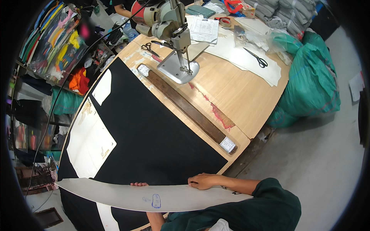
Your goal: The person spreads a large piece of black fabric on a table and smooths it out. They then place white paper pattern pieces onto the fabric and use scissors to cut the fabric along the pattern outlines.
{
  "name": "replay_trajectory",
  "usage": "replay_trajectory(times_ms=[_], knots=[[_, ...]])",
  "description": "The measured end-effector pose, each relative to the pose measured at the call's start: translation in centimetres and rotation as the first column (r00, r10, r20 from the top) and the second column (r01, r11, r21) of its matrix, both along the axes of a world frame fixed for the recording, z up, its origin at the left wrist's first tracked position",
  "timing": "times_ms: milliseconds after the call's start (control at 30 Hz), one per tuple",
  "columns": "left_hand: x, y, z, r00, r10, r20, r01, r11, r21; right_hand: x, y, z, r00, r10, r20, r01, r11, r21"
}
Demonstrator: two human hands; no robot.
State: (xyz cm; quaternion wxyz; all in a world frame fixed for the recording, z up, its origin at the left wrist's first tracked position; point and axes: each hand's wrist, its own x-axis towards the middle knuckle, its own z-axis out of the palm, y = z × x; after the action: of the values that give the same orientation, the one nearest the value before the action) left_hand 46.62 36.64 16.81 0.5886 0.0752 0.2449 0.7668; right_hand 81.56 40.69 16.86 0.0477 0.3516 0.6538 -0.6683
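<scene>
A long, curved white card pattern piece (127,194) with blue pen marks lies across the near side, raised and slightly bowed. My left hand (139,184) reaches beneath it, and only its fingertips show, curled at the far edge; the palm is hidden. Towards the right end, my right hand (201,181) is closed at the same far edge, with its fingertips partly hidden. Below the card, black fabric (142,127) is spread over the table. On the fabric's left side lie a large white pattern piece (90,138) and a smaller one (102,87). Another white strip (106,217) shows below the card.
A wooden bar (185,109) lies along the fabric edge. Beyond it stands a fabric cutting machine (179,46) on a metal base. Black scissors (259,59), more scissors (148,48) and papers (203,30) lie on the table. Green sacks (312,81) stand at right.
</scene>
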Motion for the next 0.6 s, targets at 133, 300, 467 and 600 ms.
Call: replay_trajectory(times_ms=[133,300,467,600], knots=[[0.3,0.3,-0.1,1.0,0.014,-0.009,-0.014,1.0,-0.022,0.4,0.3,-0.3,1.0,-0.016,0.013,0.016,1.0,-0.004],[1.1,0.3,0.5,0.998,0.048,-0.028,-0.05,0.995,-0.087,0.9,1.1,-0.3,0.999,-0.046,0.017,0.046,0.999,0.015],[1.1,0.4,0.0,1.0,-0.007,-0.009,0.007,1.0,-0.016,1.2,1.8,-0.4,0.997,-0.074,0.032,0.073,0.997,0.016],[0.8,0.3,-0.6,1.0,-0.008,-0.006,0.008,1.0,-0.012,1.1,2.1,-0.9,0.995,-0.096,0.039,0.094,0.994,0.063]])
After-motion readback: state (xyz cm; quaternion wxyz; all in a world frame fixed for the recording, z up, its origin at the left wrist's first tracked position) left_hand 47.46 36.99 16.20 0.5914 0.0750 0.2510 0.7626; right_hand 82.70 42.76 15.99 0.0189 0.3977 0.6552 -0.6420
